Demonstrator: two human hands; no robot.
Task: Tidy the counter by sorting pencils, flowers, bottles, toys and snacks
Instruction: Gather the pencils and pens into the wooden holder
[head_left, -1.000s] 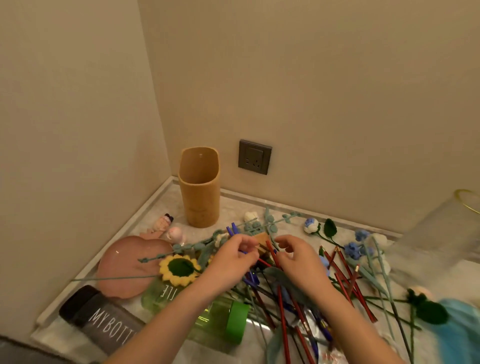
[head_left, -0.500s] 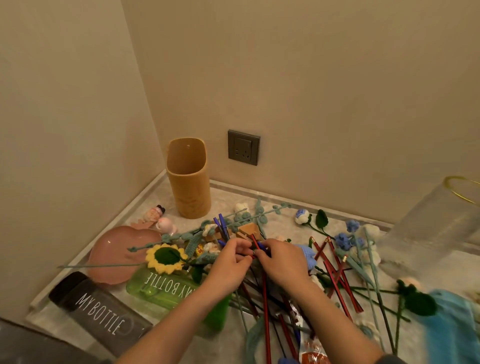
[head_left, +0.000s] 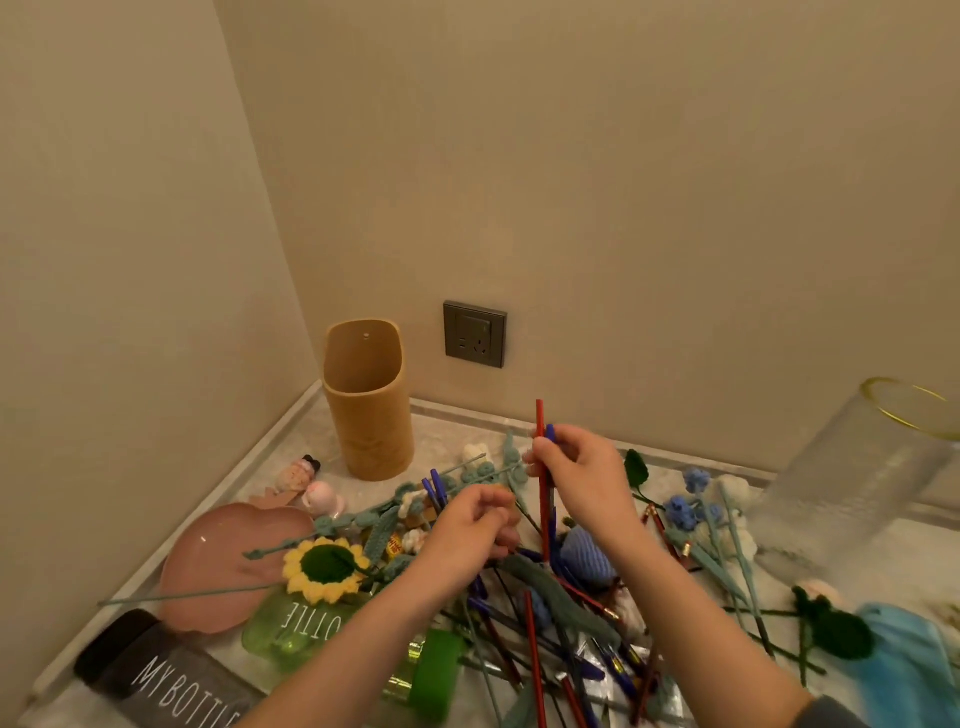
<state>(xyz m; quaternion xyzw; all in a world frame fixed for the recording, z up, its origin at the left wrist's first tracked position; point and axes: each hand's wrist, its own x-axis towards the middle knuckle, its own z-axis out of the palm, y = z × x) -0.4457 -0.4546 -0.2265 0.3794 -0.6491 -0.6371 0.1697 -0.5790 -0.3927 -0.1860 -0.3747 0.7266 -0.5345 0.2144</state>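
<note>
The right hand pinches a red pencil and a blue pencil together, both held nearly upright, their lower ends down among the pile of pencils and crochet stems. The left hand hovers just beside it with its fingers curled; whether they hold anything cannot be told.

Behind and to the left, the wooden holder stands upright in the corner, its mouth open, with a bare strip of counter between it and the right hand. The raised rim runs along the left wall; two small toys sit near it, and the pink plate and dark bottle lie close to it. A crochet sunflower rests over the plate's edge and the green bottle, which lies on its side under the left forearm. To the right, blue flowers lie near the glass vase, whose rim is cut by the frame edge.
</note>
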